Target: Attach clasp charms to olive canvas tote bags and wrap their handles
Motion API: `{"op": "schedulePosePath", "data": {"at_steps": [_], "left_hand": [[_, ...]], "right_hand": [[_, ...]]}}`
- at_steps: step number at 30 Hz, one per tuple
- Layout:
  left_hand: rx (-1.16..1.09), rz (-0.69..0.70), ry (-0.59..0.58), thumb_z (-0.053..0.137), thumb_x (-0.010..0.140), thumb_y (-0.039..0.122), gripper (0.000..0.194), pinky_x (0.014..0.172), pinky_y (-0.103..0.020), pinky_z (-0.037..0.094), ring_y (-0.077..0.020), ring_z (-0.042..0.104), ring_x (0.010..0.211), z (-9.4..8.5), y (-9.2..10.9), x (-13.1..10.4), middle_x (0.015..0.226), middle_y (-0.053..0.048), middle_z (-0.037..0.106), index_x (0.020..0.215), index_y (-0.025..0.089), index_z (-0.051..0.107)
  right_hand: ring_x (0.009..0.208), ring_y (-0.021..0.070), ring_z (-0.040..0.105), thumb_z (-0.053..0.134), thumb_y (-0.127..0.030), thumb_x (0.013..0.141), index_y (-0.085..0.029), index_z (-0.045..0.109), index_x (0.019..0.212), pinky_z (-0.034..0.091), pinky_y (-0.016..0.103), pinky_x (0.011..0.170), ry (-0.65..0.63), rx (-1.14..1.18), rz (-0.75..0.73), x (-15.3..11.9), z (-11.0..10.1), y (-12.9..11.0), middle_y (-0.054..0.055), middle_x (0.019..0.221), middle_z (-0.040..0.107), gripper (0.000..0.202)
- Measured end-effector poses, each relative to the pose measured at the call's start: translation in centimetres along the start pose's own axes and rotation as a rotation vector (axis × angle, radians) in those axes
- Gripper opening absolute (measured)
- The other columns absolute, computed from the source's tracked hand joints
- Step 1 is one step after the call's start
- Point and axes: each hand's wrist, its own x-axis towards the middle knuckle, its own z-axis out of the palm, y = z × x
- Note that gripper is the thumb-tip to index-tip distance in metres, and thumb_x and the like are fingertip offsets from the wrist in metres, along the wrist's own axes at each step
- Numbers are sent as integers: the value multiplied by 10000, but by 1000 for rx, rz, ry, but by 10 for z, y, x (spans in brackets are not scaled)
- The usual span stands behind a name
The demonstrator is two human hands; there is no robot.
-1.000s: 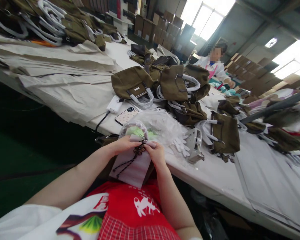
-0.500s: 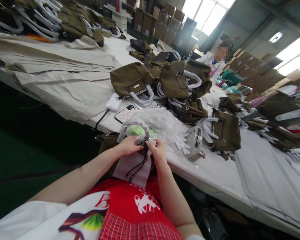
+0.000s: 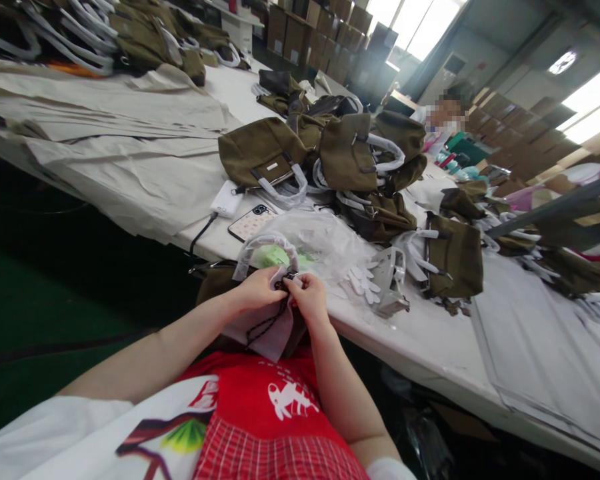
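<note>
An olive bag (image 3: 214, 283) with a wrapped handle (image 3: 267, 244) rests against the table edge in front of my red apron. A thin white sheet (image 3: 275, 337) hangs over its front, with a dark braided cord (image 3: 266, 325) lying across it. My left hand (image 3: 261, 288) pinches the sheet's top near the base of the handle. Close beside it, my right hand (image 3: 307, 295) has its fingers pressed together at the cord's upper end, by a small metal ring. The fingertips of both hands nearly meet there and partly cover the cord.
Behind the bag lie a phone (image 3: 251, 222), a white power bank (image 3: 227, 199), clear plastic (image 3: 325, 243) and a metal tool (image 3: 393, 283). Several olive bags (image 3: 347, 153) are piled beyond. Cream cloth (image 3: 125, 147) covers the left. A person (image 3: 443, 123) is at the far side.
Both hands have come closer together at the cord's top. The black and gold piece between them is now mostly covered, and the sheet's lower part has folded and shifted.
</note>
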Motion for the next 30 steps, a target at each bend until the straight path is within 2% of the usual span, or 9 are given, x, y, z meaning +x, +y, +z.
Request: {"op": "schedulePosePath", "data": {"at_steps": [7, 11, 16, 20, 23, 25, 27, 28, 30], "left_hand": [[107, 45, 27, 601, 738, 313, 211, 754, -338, 491, -259, 664, 832, 9, -5, 2, 864, -48, 710, 903, 188, 645], [219, 34, 100, 554, 797, 273, 191, 761, -368, 486, -282, 660, 841, 21, -3, -5, 882, -91, 695, 953, 176, 603], [3, 23, 97, 539, 723, 140, 318, 883, -391, 491, -274, 650, 977, 32, -6, -6, 1021, -113, 692, 1039, 154, 573], [-165, -39, 77, 581, 737, 252, 327, 921, -425, 492, -284, 651, 993, 31, -9, -2, 1042, -108, 701, 1046, 149, 603], [-247, -106, 93, 618, 706, 287, 368, 948, -450, 482, -299, 650, 1014, 25, -11, 1, 1059, -105, 710, 1047, 150, 627], [-364, -137, 63, 629, 691, 284, 390, 965, -448, 477, -293, 650, 1036, 18, -11, 2, 1071, -80, 721, 1062, 165, 641], [-459, -157, 6, 663, 681, 313, 392, 970, -441, 477, -292, 650, 1046, 8, -10, 3, 1060, -58, 733, 1049, 177, 661], [-487, -168, -29, 684, 676, 334, 392, 965, -437, 480, -294, 653, 1042, 3, -10, 3, 1047, -54, 738, 1036, 178, 672], [-514, -178, -113, 717, 672, 374, 397, 935, -424, 493, -296, 662, 1013, -5, -9, 3, 1018, -61, 744, 1011, 170, 689]], "right_hand": [[397, 121, 567, 759, -440, 624, -192, 528, 686, 398, 182, 361, 50, 222, 103, 3, 0, -3, -41, 464, 588, 345], [402, 105, 558, 756, -446, 630, -175, 569, 691, 294, 156, 319, 70, 287, 122, 1, 2, -9, -11, 513, 623, 335], [361, 62, 478, 705, -501, 684, -160, 624, 769, 224, 169, 309, 62, 424, 137, -2, 5, -11, 64, 725, 732, 360], [331, 42, 376, 656, -525, 727, -170, 622, 845, 249, 193, 331, 22, 450, 85, -3, 9, -8, 70, 796, 747, 376], [337, 48, 345, 587, -536, 787, -175, 624, 959, 248, 210, 341, -2, 348, 6, -4, 7, -5, 60, 834, 739, 401], [380, 65, 390, 575, -513, 812, -176, 631, 980, 303, 221, 381, 90, 186, -116, -5, 2, -3, 49, 840, 725, 380], [465, 95, 474, 591, -484, 822, -178, 648, 864, 378, 237, 476, 209, -60, -251, -6, -4, -3, 30, 763, 697, 315], [505, 112, 507, 601, -480, 824, -182, 647, 776, 394, 246, 522, 218, -196, -289, -6, -7, -4, 19, 697, 674, 305], [541, 138, 536, 611, -500, 822, -195, 617, 619, 385, 260, 563, 140, -442, -291, -5, -10, -9, 3, 574, 616, 367]]}}
